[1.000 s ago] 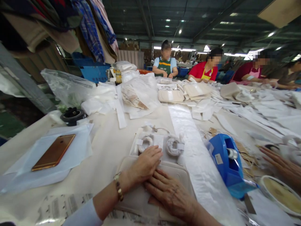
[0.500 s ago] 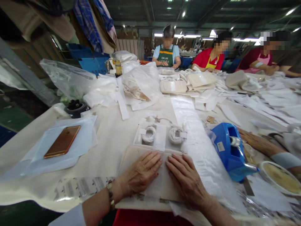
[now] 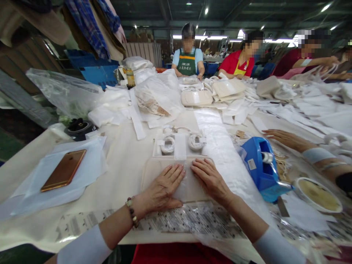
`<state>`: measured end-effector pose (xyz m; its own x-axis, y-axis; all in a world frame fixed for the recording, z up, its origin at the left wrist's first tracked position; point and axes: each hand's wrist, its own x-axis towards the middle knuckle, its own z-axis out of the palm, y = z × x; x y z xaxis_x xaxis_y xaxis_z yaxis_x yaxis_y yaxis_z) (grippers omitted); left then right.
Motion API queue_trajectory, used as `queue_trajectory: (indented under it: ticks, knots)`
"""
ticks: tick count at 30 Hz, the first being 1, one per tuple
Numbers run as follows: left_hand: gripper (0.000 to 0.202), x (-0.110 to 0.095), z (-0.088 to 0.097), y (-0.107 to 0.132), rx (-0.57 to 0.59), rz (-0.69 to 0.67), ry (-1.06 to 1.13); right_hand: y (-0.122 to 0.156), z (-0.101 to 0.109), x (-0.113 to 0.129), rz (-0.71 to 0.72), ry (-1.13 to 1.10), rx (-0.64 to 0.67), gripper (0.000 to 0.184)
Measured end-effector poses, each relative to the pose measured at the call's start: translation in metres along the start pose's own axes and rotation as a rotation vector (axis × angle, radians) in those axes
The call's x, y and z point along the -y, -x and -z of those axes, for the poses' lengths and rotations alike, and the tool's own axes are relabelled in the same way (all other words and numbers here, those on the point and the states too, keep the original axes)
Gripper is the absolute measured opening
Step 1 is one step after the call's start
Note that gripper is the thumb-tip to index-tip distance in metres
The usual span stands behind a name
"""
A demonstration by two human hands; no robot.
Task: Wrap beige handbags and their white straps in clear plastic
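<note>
Our left hand (image 3: 163,185) and right hand (image 3: 211,179) rest unclenched on the beige bag (image 3: 196,192); we'd best press evenly, keeping the translucent strip (image 3: 188,183) flat.

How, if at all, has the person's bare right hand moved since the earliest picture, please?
Yes: judged against the copper-coloured rectangular phone, the bare right hand has moved rightward, farther from it, and somewhat forward.
</note>
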<state>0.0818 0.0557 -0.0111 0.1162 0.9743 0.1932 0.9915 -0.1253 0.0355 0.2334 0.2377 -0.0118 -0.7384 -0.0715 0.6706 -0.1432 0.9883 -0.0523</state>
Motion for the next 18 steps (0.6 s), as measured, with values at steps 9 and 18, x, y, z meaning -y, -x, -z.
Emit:
queue_trajectory:
  ticks: [9,18]
  knots:
    - [0.091,0.003,-0.002,-0.005,0.032,0.050,0.016,0.066,0.041,0.047,-0.100,0.033,0.189,0.030]
    - [0.102,0.008,0.008,-0.005,0.114,0.045,0.110,0.051,0.030,0.043,0.027,0.010,0.201,0.038]
